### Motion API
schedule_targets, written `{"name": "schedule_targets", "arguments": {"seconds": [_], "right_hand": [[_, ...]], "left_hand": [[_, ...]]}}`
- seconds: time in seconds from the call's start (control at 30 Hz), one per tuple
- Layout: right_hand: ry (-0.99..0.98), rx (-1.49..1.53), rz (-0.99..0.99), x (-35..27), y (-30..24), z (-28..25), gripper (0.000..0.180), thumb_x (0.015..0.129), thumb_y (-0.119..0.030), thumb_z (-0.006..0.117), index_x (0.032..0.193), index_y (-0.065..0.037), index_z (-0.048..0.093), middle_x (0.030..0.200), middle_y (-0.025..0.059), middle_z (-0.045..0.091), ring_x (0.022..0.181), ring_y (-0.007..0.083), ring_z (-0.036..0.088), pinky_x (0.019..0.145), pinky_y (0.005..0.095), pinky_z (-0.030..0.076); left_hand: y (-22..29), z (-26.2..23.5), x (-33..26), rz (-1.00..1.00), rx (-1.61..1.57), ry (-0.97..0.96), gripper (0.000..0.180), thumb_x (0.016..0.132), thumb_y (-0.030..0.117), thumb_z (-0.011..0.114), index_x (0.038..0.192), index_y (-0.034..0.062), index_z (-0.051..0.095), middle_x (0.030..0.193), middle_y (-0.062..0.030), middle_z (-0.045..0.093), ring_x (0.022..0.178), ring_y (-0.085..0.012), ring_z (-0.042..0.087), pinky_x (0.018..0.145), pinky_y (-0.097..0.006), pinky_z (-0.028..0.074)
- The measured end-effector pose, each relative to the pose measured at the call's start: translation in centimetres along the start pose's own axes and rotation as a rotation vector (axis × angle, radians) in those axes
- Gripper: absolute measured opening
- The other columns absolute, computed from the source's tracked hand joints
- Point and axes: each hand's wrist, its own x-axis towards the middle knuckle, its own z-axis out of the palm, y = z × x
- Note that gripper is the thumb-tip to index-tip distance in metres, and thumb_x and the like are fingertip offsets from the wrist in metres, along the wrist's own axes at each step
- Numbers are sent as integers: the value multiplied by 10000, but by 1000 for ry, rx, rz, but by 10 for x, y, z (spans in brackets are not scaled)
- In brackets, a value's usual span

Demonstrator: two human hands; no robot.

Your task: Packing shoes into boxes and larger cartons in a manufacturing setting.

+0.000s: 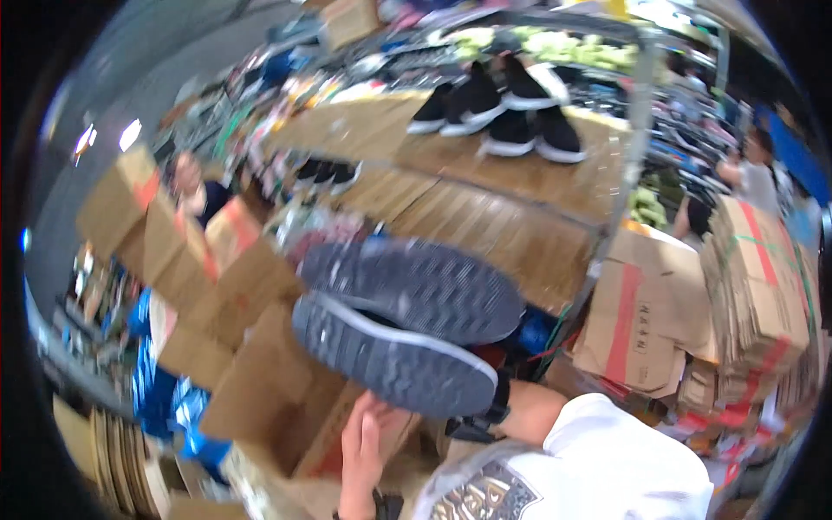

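A pair of dark shoes is held up in front of me, grey ridged soles facing me: an upper shoe and a lower shoe with a pale rim, pressed close together. My right forearm, with a black band at the wrist, reaches behind them. The soles hide my right hand, which appears to bear the pair. Just below the lower shoe is my left hand, fingers stretched upward near its edge; whether they touch it I cannot tell. Beneath them stands an open cardboard box.
Several black shoes with white soles sit on a brown work table. Flattened cartons are stacked at the right, near a metal post. A person is at the far left, another person at the far right.
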Motion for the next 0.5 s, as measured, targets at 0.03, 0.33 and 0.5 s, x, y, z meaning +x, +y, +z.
{"name": "schedule_targets", "arguments": {"seconds": [0.03, 0.33, 0.5], "right_hand": [[-1, -6, 60, 15, -6, 15, 609, 963, -524, 515, 1329, -37, 531, 1154, 104, 663, 913, 195, 676, 782, 288, 563], [-77, -154, 304, 6, 6, 43, 595, 970, -497, 517, 1336, -28, 519, 1164, 110, 659, 917, 207, 678, 799, 307, 568], [-210, -213, 339, -12, -21, 44, 588, 973, -481, 519, 1340, -23, 512, 1169, 114, 656, 919, 214, 680, 809, 318, 571]], "left_hand": [[13, 10, 0, -35, -74, 12, 557, 1051, 363, 408, 1418, -53, 368, 1327, -201, 523, 1114, -290, 594, 972, -415, 484], [37, 17, -4, -14, -252, 74, 484, 1050, 268, 438, 1431, -22, 367, 1357, -100, 529, 1151, -172, 568, 972, -333, 470], [32, -12, -16, 233, -197, 519, 453, 1036, 207, 486, 1408, -46, 434, 1331, -125, 563, 1187, -163, 543, 1002, -304, 425]]}}
